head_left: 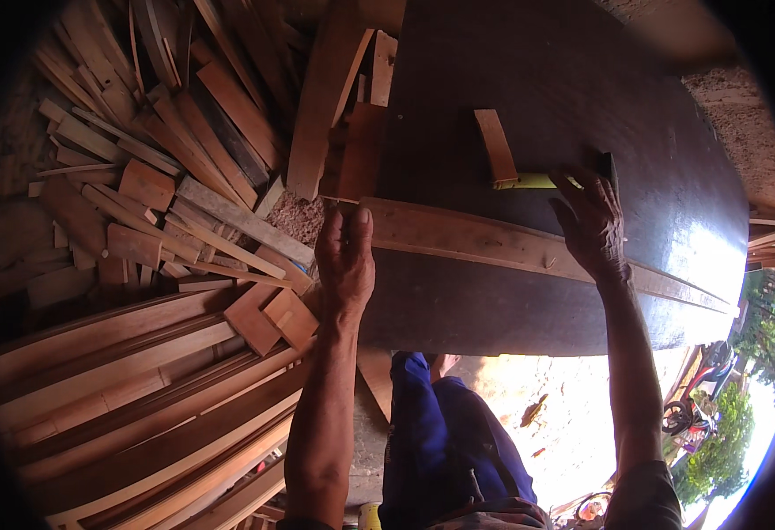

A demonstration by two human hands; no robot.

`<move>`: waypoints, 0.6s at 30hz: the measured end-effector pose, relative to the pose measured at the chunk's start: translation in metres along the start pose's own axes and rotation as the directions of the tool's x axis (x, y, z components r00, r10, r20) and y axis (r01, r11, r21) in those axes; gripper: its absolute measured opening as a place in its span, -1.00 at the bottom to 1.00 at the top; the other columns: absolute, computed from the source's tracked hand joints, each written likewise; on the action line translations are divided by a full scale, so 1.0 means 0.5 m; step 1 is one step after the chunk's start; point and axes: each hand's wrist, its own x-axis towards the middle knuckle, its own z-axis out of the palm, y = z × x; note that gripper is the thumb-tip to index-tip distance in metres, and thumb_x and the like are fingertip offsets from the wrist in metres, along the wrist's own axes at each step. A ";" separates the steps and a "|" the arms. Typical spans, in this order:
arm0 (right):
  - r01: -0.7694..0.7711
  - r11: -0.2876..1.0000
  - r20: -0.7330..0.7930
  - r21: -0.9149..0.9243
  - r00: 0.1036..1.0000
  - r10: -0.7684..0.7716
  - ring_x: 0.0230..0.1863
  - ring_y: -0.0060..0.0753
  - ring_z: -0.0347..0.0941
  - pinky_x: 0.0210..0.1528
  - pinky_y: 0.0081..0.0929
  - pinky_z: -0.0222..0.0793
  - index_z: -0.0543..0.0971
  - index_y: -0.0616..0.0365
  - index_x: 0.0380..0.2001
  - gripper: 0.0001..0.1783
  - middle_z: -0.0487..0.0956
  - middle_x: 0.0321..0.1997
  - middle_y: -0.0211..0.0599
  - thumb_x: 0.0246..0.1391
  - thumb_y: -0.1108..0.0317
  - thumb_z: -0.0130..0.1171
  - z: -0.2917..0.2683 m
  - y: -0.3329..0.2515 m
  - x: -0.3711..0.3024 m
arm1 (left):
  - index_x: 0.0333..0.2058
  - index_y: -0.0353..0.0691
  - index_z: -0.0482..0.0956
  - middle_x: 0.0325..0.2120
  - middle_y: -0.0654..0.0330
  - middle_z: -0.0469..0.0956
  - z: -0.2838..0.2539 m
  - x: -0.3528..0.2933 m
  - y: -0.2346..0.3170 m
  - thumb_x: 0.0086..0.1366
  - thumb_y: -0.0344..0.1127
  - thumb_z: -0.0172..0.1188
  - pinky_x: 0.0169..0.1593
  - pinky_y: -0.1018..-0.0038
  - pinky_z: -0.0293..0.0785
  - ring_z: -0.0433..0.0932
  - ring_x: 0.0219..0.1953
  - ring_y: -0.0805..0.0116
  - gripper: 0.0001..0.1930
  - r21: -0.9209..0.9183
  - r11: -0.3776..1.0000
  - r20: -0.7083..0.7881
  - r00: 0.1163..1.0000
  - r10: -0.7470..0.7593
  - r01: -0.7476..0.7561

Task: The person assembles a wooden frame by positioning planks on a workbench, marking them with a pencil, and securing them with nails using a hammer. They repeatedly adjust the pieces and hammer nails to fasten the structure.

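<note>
from my seat i have the left hand [345, 256] up against the left end of the long plank [484, 238], its thumb at the wood, though i cannot tell whether its fingers are closed on it; the plank lies slantwise across the dark worktop [511, 309], running to the bright edge on the right. my right hand [592, 221] is loosely spread, thumb apart from its fingers, its wrist crossing above the plank and its fingertips at the right end of a yellow strip [529, 181]; i cannot make out whether they touch it. a short wood piece [495, 141] meets the strip's left end. to the left i see a jumbled pile of offcuts [149, 190], with long boards [140, 389] stacked below it, while blue trousers [449, 433] show under the worktop's near edge and a motorbike [692, 397] stands outside at far right
</note>
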 end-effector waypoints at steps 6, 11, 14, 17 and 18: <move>-0.001 0.997 0.168 0.076 0.986 -0.012 -0.07 -0.14 0.53 0.03 -0.20 0.52 0.62 -0.07 0.08 -0.60 0.57 -0.06 -0.32 0.15 0.36 0.30 0.026 -0.004 0.037 | -0.35 -0.16 0.48 -0.49 0.50 0.24 0.000 0.001 -0.010 0.53 -0.17 0.13 -0.35 0.62 0.09 0.14 -0.42 0.70 -0.74 0.038 0.999 -0.043 0.999 0.021 -0.019; 0.025 0.996 0.133 0.090 0.991 -0.037 -0.13 -0.18 0.56 -0.04 -0.24 0.55 0.62 -0.08 0.06 -0.63 0.58 -0.08 -0.32 0.16 0.37 0.28 0.034 -0.007 0.039 | -0.37 -0.16 0.46 -0.51 0.50 0.23 -0.003 -0.001 -0.013 0.52 -0.20 0.13 -0.38 0.61 0.06 0.12 -0.44 0.71 -0.75 0.026 0.999 -0.047 0.999 -0.023 0.025; 0.006 0.994 0.140 0.110 0.990 -0.021 -0.08 -0.16 0.56 0.00 -0.23 0.55 0.63 -0.07 0.07 -0.61 0.59 -0.06 -0.30 0.15 0.40 0.28 0.032 -0.008 0.040 | -0.39 -0.15 0.44 -0.52 0.50 0.22 -0.002 0.002 -0.023 0.52 -0.21 0.12 -0.40 0.60 0.04 0.11 -0.45 0.70 -0.74 0.032 0.999 -0.064 0.998 0.016 -0.014; -0.040 0.991 0.174 0.127 0.985 0.018 -0.02 -0.11 0.55 0.02 -0.21 0.55 0.63 -0.05 0.08 -0.59 0.59 -0.02 -0.28 0.13 0.41 0.29 0.032 -0.006 0.036 | -0.28 -0.18 0.48 -0.46 0.39 0.33 -0.003 0.003 -0.027 0.52 -0.19 0.12 -0.35 0.52 0.17 0.22 -0.42 0.62 -0.79 0.060 0.998 -0.054 0.998 0.010 -0.007; -0.027 0.992 0.155 0.123 0.988 0.008 -0.07 -0.11 0.55 -0.03 -0.22 0.56 0.62 -0.06 0.06 -0.63 0.58 -0.06 -0.28 0.17 0.37 0.27 0.034 -0.003 0.035 | -0.17 -0.22 0.52 -0.40 0.29 0.43 -0.010 0.004 -0.034 0.51 -0.17 0.12 -0.28 0.45 0.30 0.34 -0.38 0.53 -0.78 0.098 0.995 -0.036 0.999 0.001 0.003</move>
